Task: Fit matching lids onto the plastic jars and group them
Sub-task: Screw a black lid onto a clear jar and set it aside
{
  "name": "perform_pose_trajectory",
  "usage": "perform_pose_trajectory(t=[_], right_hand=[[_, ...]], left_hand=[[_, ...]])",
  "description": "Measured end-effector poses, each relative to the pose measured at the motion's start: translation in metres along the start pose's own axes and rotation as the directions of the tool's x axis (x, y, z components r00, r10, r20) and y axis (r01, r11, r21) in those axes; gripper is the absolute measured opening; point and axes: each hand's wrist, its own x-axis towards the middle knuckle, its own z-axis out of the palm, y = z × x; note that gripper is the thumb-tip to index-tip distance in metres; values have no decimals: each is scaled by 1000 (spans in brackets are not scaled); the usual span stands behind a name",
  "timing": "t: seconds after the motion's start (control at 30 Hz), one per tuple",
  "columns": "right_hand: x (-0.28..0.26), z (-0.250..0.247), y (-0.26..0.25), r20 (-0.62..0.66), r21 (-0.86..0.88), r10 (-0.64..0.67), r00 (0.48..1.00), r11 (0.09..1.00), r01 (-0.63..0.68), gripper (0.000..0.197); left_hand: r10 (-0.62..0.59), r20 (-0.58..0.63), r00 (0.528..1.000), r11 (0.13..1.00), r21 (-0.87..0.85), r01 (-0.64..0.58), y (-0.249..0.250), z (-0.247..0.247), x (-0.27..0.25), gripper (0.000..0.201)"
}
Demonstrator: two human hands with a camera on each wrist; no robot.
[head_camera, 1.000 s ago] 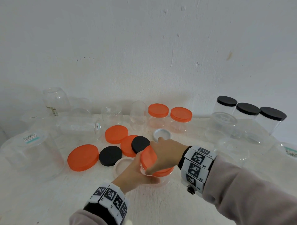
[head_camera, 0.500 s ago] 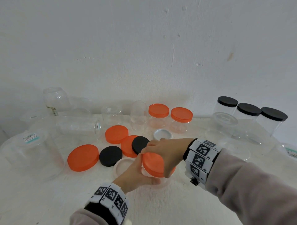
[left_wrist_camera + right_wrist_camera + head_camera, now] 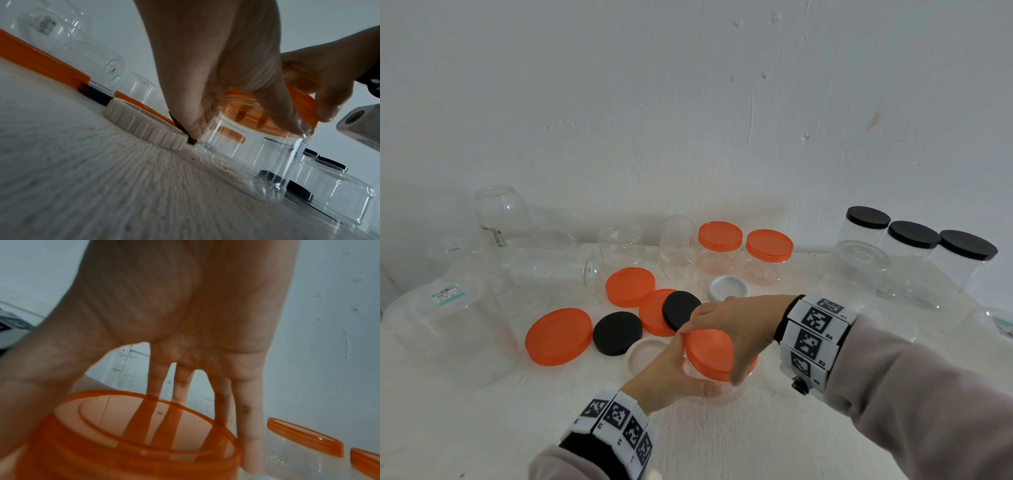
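Note:
A small clear plastic jar [image 3: 246, 154] stands on the white table near the front centre. My left hand [image 3: 671, 373] grips its side from the left. An orange lid [image 3: 709, 353] sits on the jar's mouth, tipped slightly to the left. My right hand [image 3: 726, 339] covers the lid from above, with fingers and thumb curled round its rim. In the right wrist view the orange lid [image 3: 133, 434] fills the lower left beneath my palm. The hands hide most of the jar in the head view.
Loose lids lie left of the hands: a big orange lid [image 3: 558, 335], a black lid [image 3: 617, 333], two more orange lids, a second black lid and two white lids [image 3: 728, 287]. Two orange-lidded jars [image 3: 719, 246] stand behind, three black-lidded jars [image 3: 914, 240] at the right. Bare clear jars stand at the left.
My right wrist has swung back and to the right while its fingers moved round the orange lid, as in a twist. The left hand has kept the jar in place.

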Motion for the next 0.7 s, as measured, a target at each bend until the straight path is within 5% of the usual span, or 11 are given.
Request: perform_pose_trajectory(t=[0.7], right_hand=[[2, 16, 14, -87, 31, -17, 996, 999, 20, 97]], left_hand=[[39, -3, 999, 998, -52, -39, -7, -1, 7, 99]])
